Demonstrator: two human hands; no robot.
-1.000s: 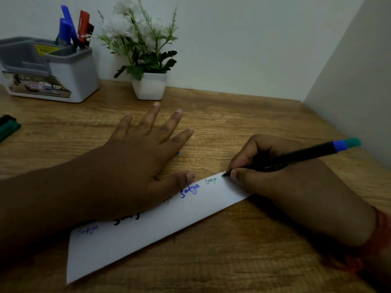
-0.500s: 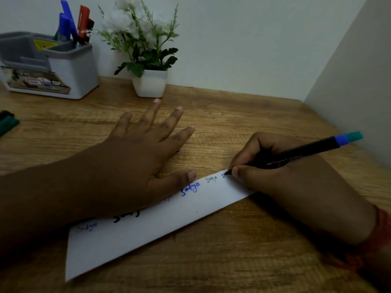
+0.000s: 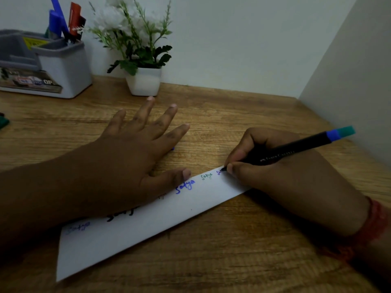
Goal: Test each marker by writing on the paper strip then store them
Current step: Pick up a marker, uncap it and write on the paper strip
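Note:
A long white paper strip [image 3: 148, 225] lies slantwise on the wooden desk [image 3: 222, 261], with several small written words along its upper edge. My left hand [image 3: 131, 157] rests flat on the strip's left half, fingers spread. My right hand [image 3: 273, 172] grips a slim black marker [image 3: 296, 148] with a blue and teal end; its tip touches the strip's right end beside a few fresh blue letters. A grey organizer [image 3: 61, 68] at the back left holds several upright markers [image 3: 63, 22].
A white pot with an artificial plant [image 3: 143, 81] stands against the back wall beside the organizer. A green marker [image 3: 3, 122] lies at the far left edge. A side wall [image 3: 359, 92] closes the desk on the right.
The marker tip has crept slightly to the right and new blue letters have appeared after the green word. My left hand has stayed flat on the strip.

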